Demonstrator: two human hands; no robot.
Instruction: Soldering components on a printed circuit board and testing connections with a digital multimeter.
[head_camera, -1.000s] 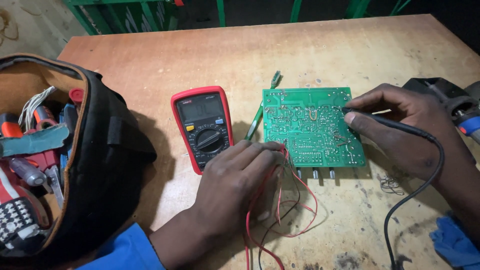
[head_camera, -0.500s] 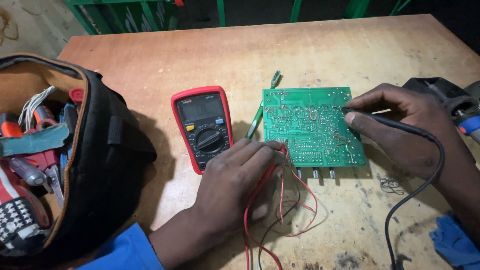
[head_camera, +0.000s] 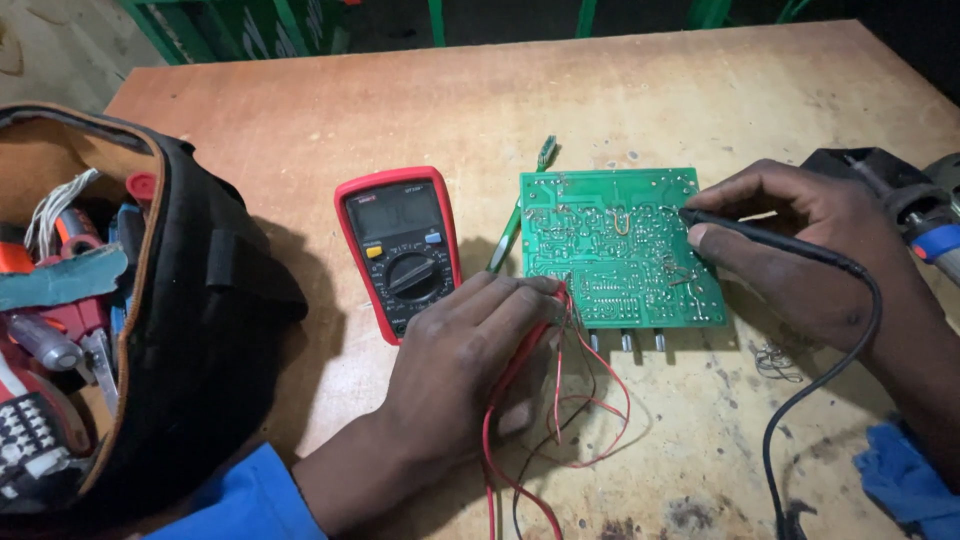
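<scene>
A black probe (head_camera: 770, 240) is pinched between the closed fingers of the right hand (head_camera: 810, 250), its tip pressed to the solder side of a green circuit board (head_camera: 615, 250) lying flat on the wooden bench (head_camera: 400, 110). The left hand (head_camera: 460, 370) is curled over red leads (head_camera: 560, 400) at the board's near-left corner. Just beside it sits a red multimeter (head_camera: 400, 250). Testing appears under way; steady contact and a checked reading are probably called for next.

Worn wooden table (head_camera: 300, 110), green metal frame (head_camera: 240, 25) behind, pale floor (head_camera: 60, 50), dim light
</scene>
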